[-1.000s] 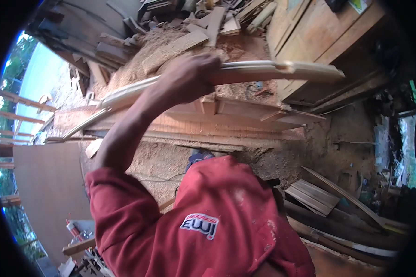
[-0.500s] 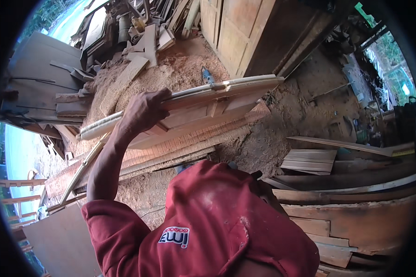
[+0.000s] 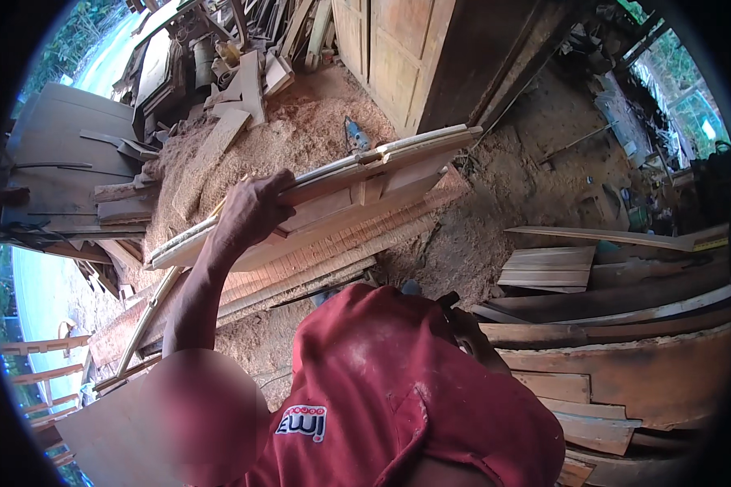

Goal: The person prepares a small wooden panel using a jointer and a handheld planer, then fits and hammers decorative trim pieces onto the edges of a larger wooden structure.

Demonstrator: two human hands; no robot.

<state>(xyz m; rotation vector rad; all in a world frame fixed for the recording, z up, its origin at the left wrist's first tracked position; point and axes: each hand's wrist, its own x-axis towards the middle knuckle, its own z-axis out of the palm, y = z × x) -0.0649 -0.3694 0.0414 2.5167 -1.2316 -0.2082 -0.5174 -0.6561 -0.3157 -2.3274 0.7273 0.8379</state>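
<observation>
A panelled wooden door (image 3: 418,165) stands tilted on its long edge over a wooden workbench (image 3: 333,246). Its far edge runs from the left up to the right. My left hand (image 3: 256,209) is closed over the upper edge of the door, left of its middle, with the fingers curled across it. Beside my red shirt, on the right, my right hand (image 3: 468,328) shows only in part. It is closed around a small dark object (image 3: 447,301) whose kind I cannot make out. Most of that hand's fingers are hidden.
A blue power tool (image 3: 356,135) lies on wood shavings beyond the door. A tall wooden cabinet (image 3: 402,61) stands at the back. Scrap boards (image 3: 252,85) are heaped far left of it. Stacked planks (image 3: 617,365) fill the right side, and a large sheet (image 3: 69,138) leans at the left.
The door's right end has shifted slightly left and up in view, with my left hand still gripping it. More of my right hand shows beside the shirt.
</observation>
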